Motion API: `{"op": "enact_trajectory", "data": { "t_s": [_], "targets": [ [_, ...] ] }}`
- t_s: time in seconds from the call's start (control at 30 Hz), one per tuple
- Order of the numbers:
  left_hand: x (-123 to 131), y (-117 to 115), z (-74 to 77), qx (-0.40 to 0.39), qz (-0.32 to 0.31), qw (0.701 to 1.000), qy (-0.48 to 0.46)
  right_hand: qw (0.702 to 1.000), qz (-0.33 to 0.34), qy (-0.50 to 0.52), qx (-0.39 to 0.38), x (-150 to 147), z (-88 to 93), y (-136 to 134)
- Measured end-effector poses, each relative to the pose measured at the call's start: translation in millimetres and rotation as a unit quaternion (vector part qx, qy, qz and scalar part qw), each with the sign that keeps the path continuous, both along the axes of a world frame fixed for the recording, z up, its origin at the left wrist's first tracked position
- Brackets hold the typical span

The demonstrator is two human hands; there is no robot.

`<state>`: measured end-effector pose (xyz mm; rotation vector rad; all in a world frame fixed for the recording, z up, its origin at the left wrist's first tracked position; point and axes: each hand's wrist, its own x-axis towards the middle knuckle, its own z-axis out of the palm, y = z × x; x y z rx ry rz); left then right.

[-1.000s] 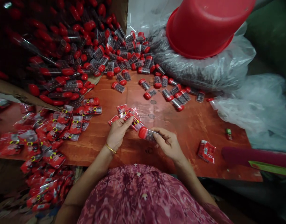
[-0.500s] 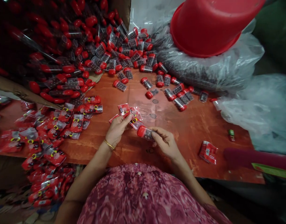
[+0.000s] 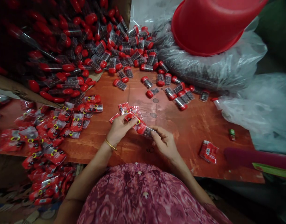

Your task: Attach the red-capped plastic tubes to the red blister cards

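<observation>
red-capped tube (image 3: 147,133) juts from right grip (image 3: 166,143) toward left grip (image 3: 119,128).

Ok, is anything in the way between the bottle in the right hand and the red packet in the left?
Nothing visible. The bottle in the right hand meets the red packet in the left hand at its cap end; the loose packets lie beyond, off that line.

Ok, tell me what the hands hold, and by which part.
The right hand grips a red-capped bottle by the end opposite its cap; the left hand pinches a red printed packet by the end away from the bottle.
</observation>
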<state>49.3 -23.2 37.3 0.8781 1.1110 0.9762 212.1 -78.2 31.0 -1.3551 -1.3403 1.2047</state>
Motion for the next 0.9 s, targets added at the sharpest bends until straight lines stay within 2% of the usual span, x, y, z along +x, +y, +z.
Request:
{"op": "enact_trajectory", "data": {
  "t_s": [0.13,0.23,0.37,0.53,0.7,0.83,0.9],
  "targets": [
    [9.8,-5.4,-11.1,-0.022,0.037,0.998,-0.056,0.998,-0.027,0.042,-0.034,-10.0,-6.6,-2.0],
    [19.7,-9.4,-18.2,-0.029,0.06,0.993,-0.093,0.992,-0.091,0.078,-0.047,-20.7,-12.9,-1.7],
    [32.4,-15.0,-17.0,-0.068,0.113,0.978,-0.161,0.981,-0.152,0.121,-0.021,-32.2,-17.8,1.2],
    [41.7,-17.6,-9.9,-0.086,0.154,0.963,-0.202,0.979,-0.165,0.115,0.01,-36.5,-18.3,5.8],
    [40.9,-15.7,-11.6,-0.104,0.197,0.948,-0.228,0.976,-0.155,0.152,-0.007,-39.4,-16.4,8.2],
    [40.0,-16.3,-14.0,-0.068,0.198,0.958,-0.196,0.977,-0.154,0.146,0.003,-41.0,-19.3,6.2],
    [39.6,-16.5,-14.3,-0.066,0.192,0.96,-0.192,0.986,-0.122,0.118,-0.009,-41.1,-22.0,5.1]
  ]
}}
